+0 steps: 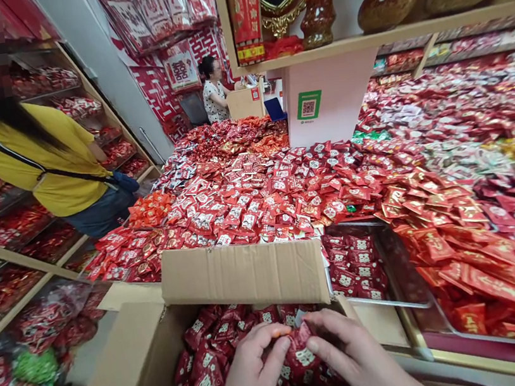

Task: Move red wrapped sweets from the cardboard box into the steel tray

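Observation:
Both my hands meet over an open cardboard box (243,275) filled with dark red wrapped candies (207,379). Between the fingertips is one small red candy packet (301,339). My left hand (257,365) pinches its left side between thumb and forefinger, and my right hand (349,349) pinches the right side. A small pale scrap shows at the top of the packet, too small to make out. Just beyond the box's right flap, a metal tray (403,275) holds more dark red packets in rows.
Heaps of red wrapped sweets (249,200) cover the counter ahead, with orange-red packets (480,277) at the right. A pillar with a QR code sign (310,107) carries a shelf (361,43) overhead. A person in a yellow top (56,157) stands at the left; another person (214,97) is far back.

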